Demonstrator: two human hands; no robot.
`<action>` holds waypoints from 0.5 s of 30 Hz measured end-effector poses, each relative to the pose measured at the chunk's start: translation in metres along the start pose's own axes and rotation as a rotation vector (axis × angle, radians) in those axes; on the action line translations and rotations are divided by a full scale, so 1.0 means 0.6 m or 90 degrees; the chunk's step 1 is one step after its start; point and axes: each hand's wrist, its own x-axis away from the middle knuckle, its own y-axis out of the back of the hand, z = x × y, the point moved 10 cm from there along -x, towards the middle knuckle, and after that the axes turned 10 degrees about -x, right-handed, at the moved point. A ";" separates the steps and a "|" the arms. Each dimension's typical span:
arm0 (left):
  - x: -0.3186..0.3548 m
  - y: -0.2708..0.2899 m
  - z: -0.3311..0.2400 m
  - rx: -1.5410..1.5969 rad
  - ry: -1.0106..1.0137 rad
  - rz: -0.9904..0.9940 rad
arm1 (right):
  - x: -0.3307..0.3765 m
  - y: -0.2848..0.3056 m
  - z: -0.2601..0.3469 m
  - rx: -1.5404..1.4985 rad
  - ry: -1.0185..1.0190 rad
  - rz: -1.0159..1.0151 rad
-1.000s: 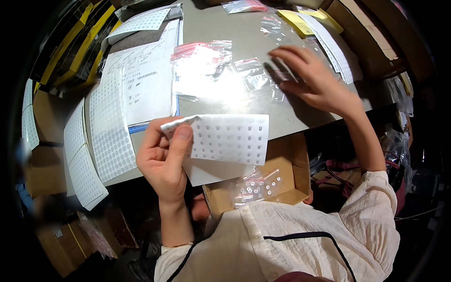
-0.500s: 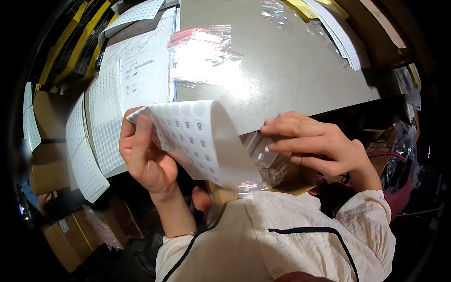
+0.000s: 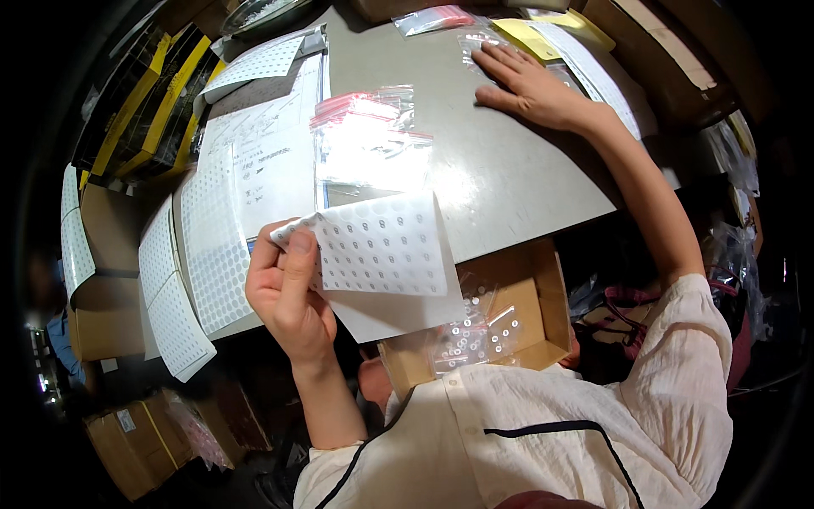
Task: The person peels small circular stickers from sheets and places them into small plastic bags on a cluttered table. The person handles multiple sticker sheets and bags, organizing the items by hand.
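Note:
My left hand point(image 3: 292, 297) pinches the left edge of a folded white sheet of round stickers point(image 3: 386, 242), with small printed marks in rows. The sheet hangs partly over the front table edge. At the far right of the table, my right hand point(image 3: 538, 93) lies palm down with its fingers stretched over small clear zip bags point(image 3: 471, 55); whether it presses on one I cannot tell. Below the table edge, a cardboard box point(image 3: 547, 297) holds several clear bags with small white round stickers on them point(image 3: 466, 343).
A pile of red-edged zip bags point(image 3: 373, 157) lies mid-table, shining with glare. Written papers point(image 3: 263, 144) and more sticker sheets point(image 3: 208, 246) cover the left side. A yellow folder point(image 3: 521, 38) with white sheets point(image 3: 585, 72) is at the far right. Black-and-yellow boxes point(image 3: 153, 102) stand left.
My right hand has moved from beside the sticker sheet, above the box, to the bags at the far right. The sheet has dropped flatter, uncovering the bags in the box.

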 end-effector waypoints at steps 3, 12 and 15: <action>0.008 -0.001 0.000 -0.021 0.005 0.027 | 0.047 -0.006 0.059 -0.030 0.062 0.052; 0.012 -0.034 -0.002 -0.053 0.055 0.127 | 0.209 0.029 0.231 -0.025 0.197 0.137; 0.019 -0.038 0.000 -0.083 0.081 0.118 | 0.221 0.040 0.230 -0.176 0.191 0.138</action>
